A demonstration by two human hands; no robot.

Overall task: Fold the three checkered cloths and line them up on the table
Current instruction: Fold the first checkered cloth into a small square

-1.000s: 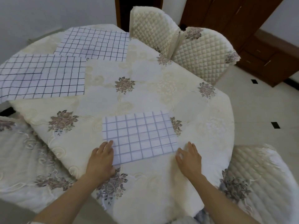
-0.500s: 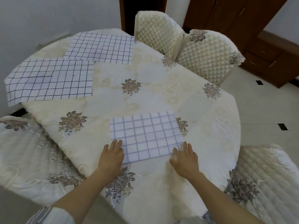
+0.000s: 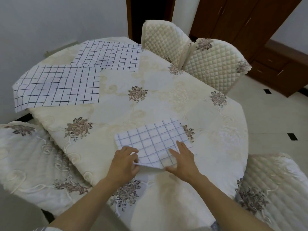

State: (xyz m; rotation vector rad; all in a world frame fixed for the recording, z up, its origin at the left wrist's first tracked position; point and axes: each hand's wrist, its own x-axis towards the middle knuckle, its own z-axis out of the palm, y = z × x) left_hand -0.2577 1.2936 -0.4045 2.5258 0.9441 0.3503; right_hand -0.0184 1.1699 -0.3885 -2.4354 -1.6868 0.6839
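Observation:
A folded pale-blue checkered cloth [image 3: 153,139] lies near the front edge of the round table [image 3: 150,100]. My left hand [image 3: 124,164] pinches its near left corner and lifts that edge off the tablecloth. On the cloth's near right part rests my right hand [image 3: 182,160], fingers straight, with the thumb under the raised edge. Two dark-lined checkered cloths lie spread flat at the far left: one [image 3: 58,86] overhangs the table's left edge, the other [image 3: 108,56] sits behind it.
Two quilted cream chairs [image 3: 211,64] stand behind the table at the right. A lace-covered chair [image 3: 25,155] is at the left and another [image 3: 275,189] at the front right. Dark wooden cabinets [image 3: 250,22] line the far wall.
Both hands slid from beside the cloth's near edge onto it. The left hand has pinched the near left corner and raised the edge. The cloth has turned slightly.

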